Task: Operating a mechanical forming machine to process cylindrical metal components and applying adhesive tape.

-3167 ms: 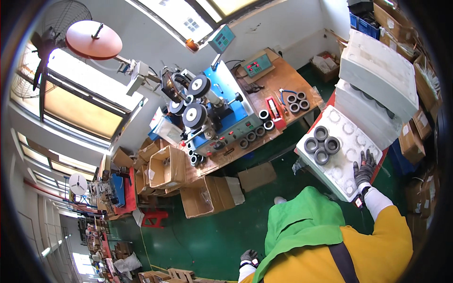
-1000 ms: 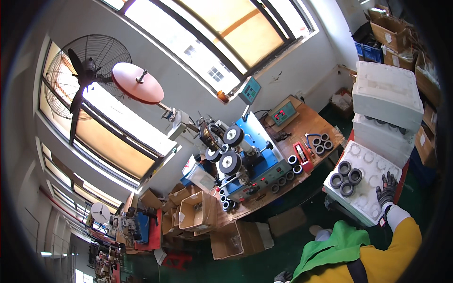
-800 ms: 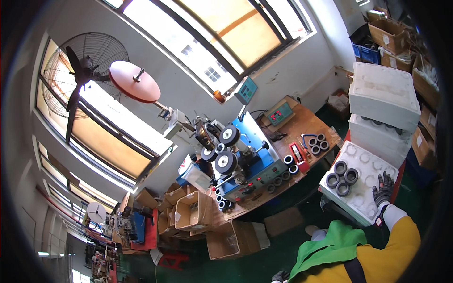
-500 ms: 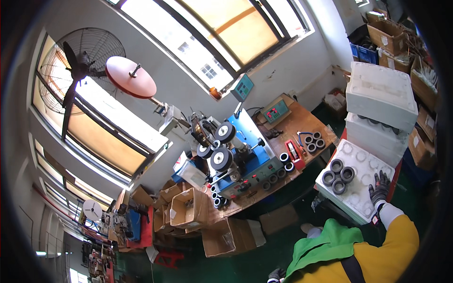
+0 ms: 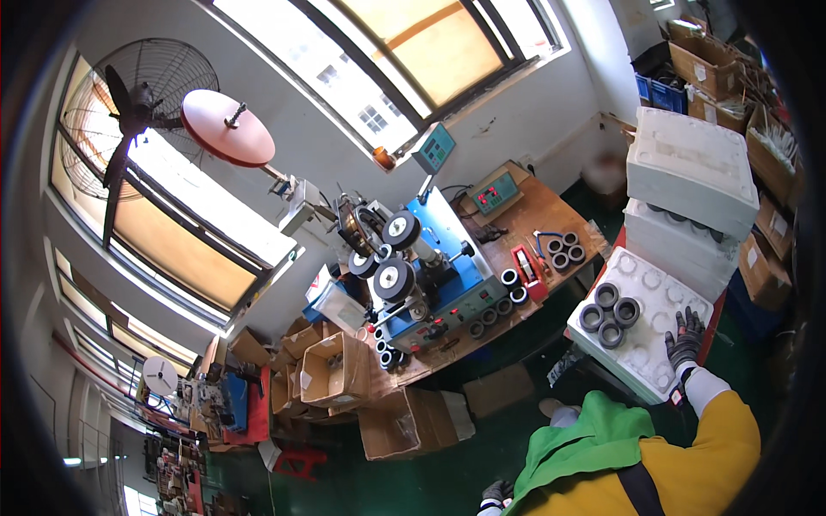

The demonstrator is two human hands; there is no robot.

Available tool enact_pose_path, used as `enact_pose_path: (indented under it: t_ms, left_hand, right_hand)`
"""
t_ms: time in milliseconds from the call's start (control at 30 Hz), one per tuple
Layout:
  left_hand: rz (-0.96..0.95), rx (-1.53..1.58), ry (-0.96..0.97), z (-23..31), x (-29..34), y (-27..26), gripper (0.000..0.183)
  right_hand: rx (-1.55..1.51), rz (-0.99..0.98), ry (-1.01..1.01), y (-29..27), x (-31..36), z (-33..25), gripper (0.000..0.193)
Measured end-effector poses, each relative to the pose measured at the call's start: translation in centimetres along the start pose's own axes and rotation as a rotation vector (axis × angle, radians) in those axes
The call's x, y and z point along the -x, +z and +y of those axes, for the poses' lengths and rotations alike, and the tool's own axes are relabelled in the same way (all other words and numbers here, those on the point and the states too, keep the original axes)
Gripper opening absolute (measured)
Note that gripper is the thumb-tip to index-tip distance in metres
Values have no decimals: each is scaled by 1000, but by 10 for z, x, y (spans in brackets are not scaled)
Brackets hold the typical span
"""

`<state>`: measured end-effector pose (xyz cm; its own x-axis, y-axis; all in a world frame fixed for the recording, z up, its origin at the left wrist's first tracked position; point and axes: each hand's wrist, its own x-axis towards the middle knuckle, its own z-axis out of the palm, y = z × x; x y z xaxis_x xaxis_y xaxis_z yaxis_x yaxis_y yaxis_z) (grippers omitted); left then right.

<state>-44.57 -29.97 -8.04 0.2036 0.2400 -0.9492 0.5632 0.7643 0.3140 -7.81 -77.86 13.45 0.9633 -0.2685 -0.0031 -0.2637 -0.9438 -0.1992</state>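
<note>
Foam tray (image 5: 641, 365) under my right hand (image 5: 686, 338), gloved fingers spread flat, gripping nothing; left hand (image 5: 493, 494) barely visible, state unclear; loading step, I judge next reach toward rings (image 5: 609, 311)

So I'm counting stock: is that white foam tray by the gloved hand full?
No, mostly empty: the foam tray holds three dark rings; other round pockets are bare.

I see open brown cardboard boxes (image 5: 344, 378) on the floor at seven o'clock below the desk (image 5: 551, 215), more brown cartons (image 5: 714, 64) stacked at two o'clock, stacked white foam trays (image 5: 688, 168) at three o'clock, and two teal-framed display screens (image 5: 434, 148) near twelve.
</note>
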Motion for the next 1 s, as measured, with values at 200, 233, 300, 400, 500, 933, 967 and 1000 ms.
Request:
enact_pose_path:
  t_ms: [200,233,300,400,500,933,967,1000]
  left_hand:
    - [6,-51,16,1,1,6,42]
    - [12,-64,24,2,2,8,42]
    - [20,-76,31,2,3,9,42]
    - [28,-72,17,1,1,10,40]
    - [-21,-81,1,2,-3,10,38]
    - [-12,-71,-21,-1,-7,11,36]
    - [7,-87,-14,-2,-7,10,36]
    - [6,-87,-15,-1,-8,10,36]
  right_hand:
    - [13,24,-13,7,-2,4,63]
    - [12,25,-13,8,-2,4,63]
    - [11,26,-13,2,-1,1,63]
    - [-22,-3,-10,-7,0,-5,61]
    - [6,15,-4,2,-1,1,61]
    - [-3,9,-10,-1,0,-1,62]
    - [-3,7,-10,-2,1,-2,62]
    - [-2,7,-9,-3,1,-2,62]
